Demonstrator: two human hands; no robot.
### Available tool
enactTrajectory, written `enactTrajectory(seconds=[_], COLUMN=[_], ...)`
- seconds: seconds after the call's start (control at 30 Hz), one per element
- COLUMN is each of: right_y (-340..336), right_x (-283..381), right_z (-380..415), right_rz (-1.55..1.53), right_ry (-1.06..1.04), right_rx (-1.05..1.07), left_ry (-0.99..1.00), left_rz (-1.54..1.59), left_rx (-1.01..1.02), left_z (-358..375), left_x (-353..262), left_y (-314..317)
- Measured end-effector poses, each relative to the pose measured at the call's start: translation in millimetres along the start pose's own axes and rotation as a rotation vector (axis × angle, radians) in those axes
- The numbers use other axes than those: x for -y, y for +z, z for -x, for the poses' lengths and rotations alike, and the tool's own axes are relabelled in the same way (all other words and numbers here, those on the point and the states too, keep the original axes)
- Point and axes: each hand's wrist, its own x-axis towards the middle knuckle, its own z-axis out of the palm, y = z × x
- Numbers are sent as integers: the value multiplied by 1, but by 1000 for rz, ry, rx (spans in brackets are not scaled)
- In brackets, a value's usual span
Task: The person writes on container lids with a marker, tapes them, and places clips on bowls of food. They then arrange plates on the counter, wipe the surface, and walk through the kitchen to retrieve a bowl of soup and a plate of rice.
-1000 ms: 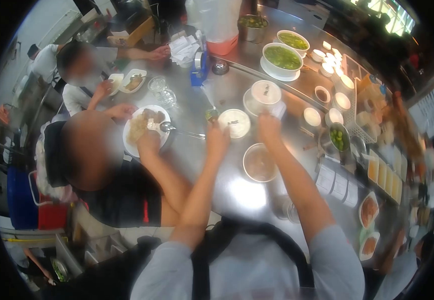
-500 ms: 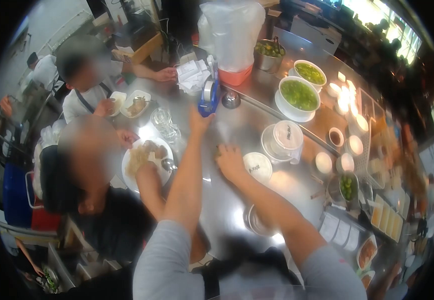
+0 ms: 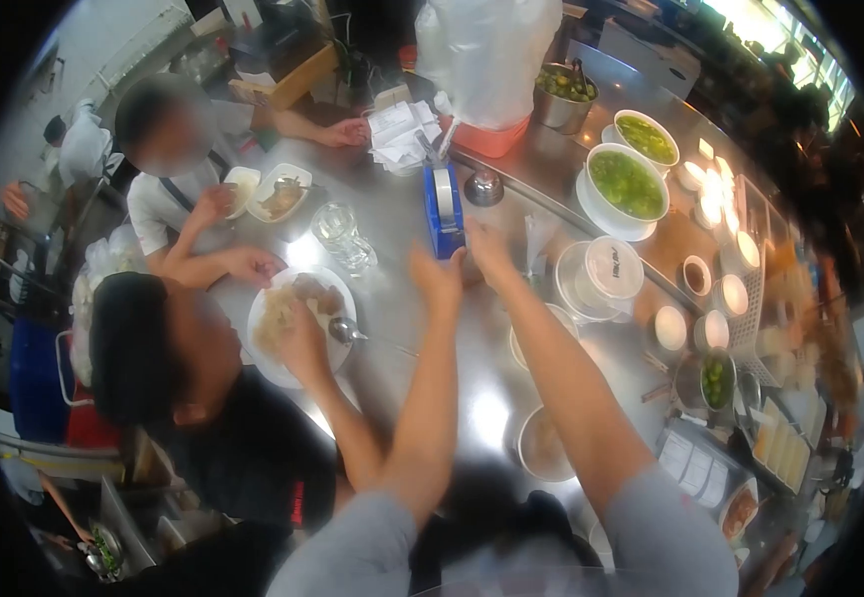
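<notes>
A blue tape dispenser (image 3: pixel 444 224) with a roll of clear tape stands on the steel counter in front of me. My left hand (image 3: pixel 439 277) is at its near end, fingers curled against it. Beside the dispenser's near right edge is my right hand (image 3: pixel 487 249), touching or almost touching it; blur hides its fingertips and any strip of tape. To the right of my right hand stands a white tub with a marked lid (image 3: pixel 614 267). A round container (image 3: pixel 543 338) is partly hidden behind my right forearm.
On the left, a co-worker's hand reaches into a white plate of food (image 3: pixel 265 370); another person holds small bowls. Glasses (image 3: pixel 342 239), paper slips (image 3: pixel 402 134) and a metal call bell (image 3: pixel 483 187) are nearby. Bowls of green soup (image 3: pixel 629 184) stand at right.
My right hand has moved from the counter near the lidded containers up to the tape dispenser. The dispenser has turned more upright in view. My left hand stays at its near end.
</notes>
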Motion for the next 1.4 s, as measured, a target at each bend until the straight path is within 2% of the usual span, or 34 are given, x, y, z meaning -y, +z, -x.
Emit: enactTrajectory(seconds=[0.03, 0.07, 0.1, 0.17, 0.23, 0.33, 0.4, 0.43, 0.47, 0.53, 0.57, 0.6, 0.63, 0.67, 0.7, 0.73, 0.77, 0.83, 0.9, 0.97, 1.03, 1.1, 1.13, 1.17, 1.2, 1.23, 1.27, 1.33, 1.4], right_y=[8, 15, 19, 16, 13, 17, 20, 23, 17, -7, -24, -38, -43, -50, -52, -54, -56, -60, -61, -58, -76, -109, -133, -162, -189, -221, -241, -254, -257], right_x=[-7, -13, -15, -7, -11, -13, -11, -8, -9, 36, 44, 37, 27, 17, 1, -8, -12, -26, -34, -35, -23, -6, -9, -13, -5, -12, -24, -37, -50], right_z=[-13, -25, -33, -36, -41, -53, -50, -47, -41, 42, 98, 147, 200, 239, 267, 284, 286, 284, 279, 289, 286, 304, 308, 315, 324, 333, 342, 355, 364], right_rz=[-9, 104, 217, 288, 371, 215, 413, 114, 113, -252, -369, -105, -159, 4, -85, -179, -187, -175, -172, -192, -199, 78, 40, 1, 39, 242, 227, 285, 389], right_ry=[-9, -36, -58, -82, -102, -183, -229, -167, -170, -39, -100, -217, -161, -216, -38, 140, 153, 230, 124, 148, 126, 48, -42, -136, -114, -27, 93, 91, 46], right_rx=[5, -74, -158, -159, -162, -225, 32, 41, 33, 151, 282, 171, 138, 127, 138, 146, 128, 111, 71, 65, 70, -61, -105, -145, -181, -150, -94, -36, 77], left_ry=[-266, -531, -522, -1046, -1043, -1046, -1050, -1068, -1090, -1123, -1158, -1175, -1188, -1192, -1199, -1003, -806, -506, -439, -118, -317, -626, -633, -680, -724, -735, -741, -834, -827], left_rz=[161, 323, 320, 1172, 1085, 1014, 1021, 1006, 991, 1081, 1167, 1161, 1075, 986, 977, 866, 759, 480, 343, -86, 244, 745, 744, 898, 1055, 1073, 1092, 966, 949], left_rx=[300, 600, 597, 674, 652, 660, 699, 689, 678, 746, 808, 819, 703, 592, 612, 610, 607, 664, 614, 660, 642, 702, 709, 755, 794, 741, 686, 704, 664], left_z=[-1, -5, -7, -3, -8, -16, -23, -22, -22, -28, -28, -29, -32, -33, -31, -22, -19, -28, -21, -9, -10, -24, -26, -24, -13, 8, 29, 70, 87], left_x=[3, 4, 9, 19, 18, 16, 14, 12, 11, 15, 18, 15, 7, 2, 8, 25, 30, 16, 18, 37, 23, -38, -60, -75, -83, -86, -89, -87, -87], left_y=[-9, -13, -8, 8, 9, 13, 14, 11, 9, 8, 7, 4, 0, -1, 9, 30, 36, 4, 11, 27, 22, -28, -50, -75, -97, -117, -140, -169, -185])
